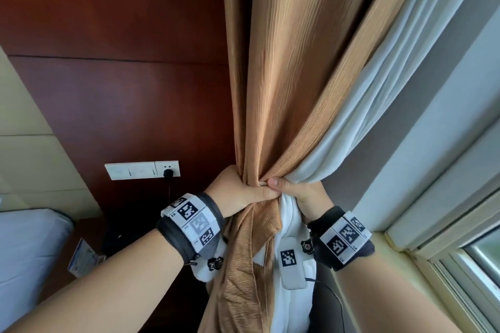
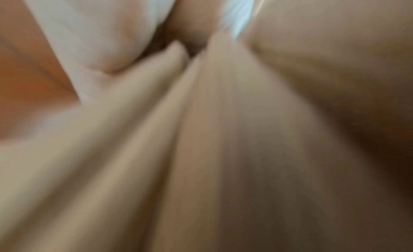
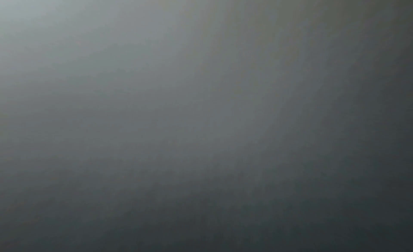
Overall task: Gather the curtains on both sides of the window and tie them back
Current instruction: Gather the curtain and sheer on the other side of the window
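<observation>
A tan ribbed curtain (image 1: 286, 84) and a white sheer curtain (image 1: 378, 105) hang together left of the window, drawn into one bunch at waist height. My left hand (image 1: 238, 188) wraps round the bunch from the left, thumb across the front. From the right, my right hand (image 1: 295, 189) grips the same bunch, its thumb meeting the left one. Below the hands the fabric (image 1: 259, 259) falls loose. The left wrist view is a blur of tan curtain folds (image 2: 223, 132). Only grey haze fills the right wrist view. No tieback shows.
A dark wood wall panel (image 1: 121, 62) carries a white switch and socket plate (image 1: 142, 170) with a black plug. A bed corner (image 1: 29, 246) lies at lower left. The window frame and sill (image 1: 446, 246) run along the right.
</observation>
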`<action>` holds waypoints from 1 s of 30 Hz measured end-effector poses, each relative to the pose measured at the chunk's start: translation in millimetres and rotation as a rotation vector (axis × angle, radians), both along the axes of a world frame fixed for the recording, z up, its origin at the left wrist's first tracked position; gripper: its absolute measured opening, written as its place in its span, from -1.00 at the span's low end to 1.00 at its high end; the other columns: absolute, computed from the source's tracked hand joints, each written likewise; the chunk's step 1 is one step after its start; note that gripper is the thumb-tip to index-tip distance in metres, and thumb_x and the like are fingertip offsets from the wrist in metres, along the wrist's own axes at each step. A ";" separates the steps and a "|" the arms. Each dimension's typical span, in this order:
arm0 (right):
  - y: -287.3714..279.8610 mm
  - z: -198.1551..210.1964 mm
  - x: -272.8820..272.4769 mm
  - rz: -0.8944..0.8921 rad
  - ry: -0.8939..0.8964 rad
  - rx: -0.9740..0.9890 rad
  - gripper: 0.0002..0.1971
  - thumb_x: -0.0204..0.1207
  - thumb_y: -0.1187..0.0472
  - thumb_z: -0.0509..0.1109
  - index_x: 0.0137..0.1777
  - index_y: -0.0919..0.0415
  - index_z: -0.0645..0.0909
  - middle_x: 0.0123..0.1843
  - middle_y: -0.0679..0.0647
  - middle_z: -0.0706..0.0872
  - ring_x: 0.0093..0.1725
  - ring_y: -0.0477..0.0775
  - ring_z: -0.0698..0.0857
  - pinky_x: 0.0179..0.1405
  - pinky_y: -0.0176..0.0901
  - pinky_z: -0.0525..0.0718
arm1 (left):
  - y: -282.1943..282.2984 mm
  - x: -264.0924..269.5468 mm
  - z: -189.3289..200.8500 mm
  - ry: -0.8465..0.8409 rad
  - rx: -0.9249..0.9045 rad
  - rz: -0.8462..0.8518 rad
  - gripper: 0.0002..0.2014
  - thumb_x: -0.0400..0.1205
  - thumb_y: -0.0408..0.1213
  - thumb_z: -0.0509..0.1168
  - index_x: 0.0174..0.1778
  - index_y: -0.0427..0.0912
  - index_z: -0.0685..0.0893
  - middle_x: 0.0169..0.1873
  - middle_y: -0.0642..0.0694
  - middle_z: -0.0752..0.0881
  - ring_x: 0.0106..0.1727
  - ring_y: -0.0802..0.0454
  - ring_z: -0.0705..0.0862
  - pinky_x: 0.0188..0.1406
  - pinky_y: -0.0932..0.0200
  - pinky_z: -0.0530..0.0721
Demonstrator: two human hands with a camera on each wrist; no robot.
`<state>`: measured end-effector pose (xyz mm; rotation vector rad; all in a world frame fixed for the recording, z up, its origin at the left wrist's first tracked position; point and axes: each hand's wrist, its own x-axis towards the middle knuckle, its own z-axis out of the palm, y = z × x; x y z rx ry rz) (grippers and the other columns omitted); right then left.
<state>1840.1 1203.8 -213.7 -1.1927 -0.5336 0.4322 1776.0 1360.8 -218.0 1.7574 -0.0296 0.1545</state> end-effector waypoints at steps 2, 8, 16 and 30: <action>2.9 2.2 -2.5 0.024 -0.020 -0.018 -0.81 0.25 0.40 0.55 -0.13 0.24 0.82 -0.08 0.17 0.86 0.05 0.12 0.81 0.10 -0.07 0.75 | 4.3 -7.1 4.0 -0.012 0.041 0.023 -0.40 0.31 -0.02 0.58 0.27 -0.08 0.68 0.17 -0.01 0.78 0.25 0.14 0.72 0.35 -0.06 0.64; 12.1 -0.1 -1.6 -0.023 -0.001 0.002 -0.51 0.17 0.29 0.64 0.14 0.29 0.68 0.05 0.10 0.85 0.12 0.06 0.79 0.02 -0.23 0.74 | 29.1 -31.3 21.2 -0.118 0.031 0.182 -0.47 0.33 -0.02 0.49 0.19 -0.15 0.66 0.09 -0.06 0.80 0.16 0.08 0.76 0.28 -0.07 0.67; 20.3 0.9 -3.1 -0.034 0.016 -0.003 -0.54 0.21 0.35 0.58 0.16 0.31 0.67 0.07 0.15 0.84 0.14 0.13 0.79 0.07 -0.09 0.74 | 32.7 -40.7 9.1 -0.062 0.113 0.317 -0.64 0.26 -0.02 0.42 -0.03 0.09 0.67 -0.03 0.06 0.80 0.06 0.12 0.77 0.20 -0.14 0.71; 8.9 15.5 -14.1 0.183 -0.155 -0.179 -0.54 0.16 0.03 0.70 0.08 0.09 0.76 0.08 0.02 0.84 0.17 -0.04 0.77 0.08 -0.31 0.69 | 13.4 -12.0 51.5 0.029 -0.144 -0.251 -0.38 0.12 0.18 0.61 0.04 -0.05 0.77 0.07 0.02 0.82 0.24 0.10 0.72 0.33 0.13 0.61</action>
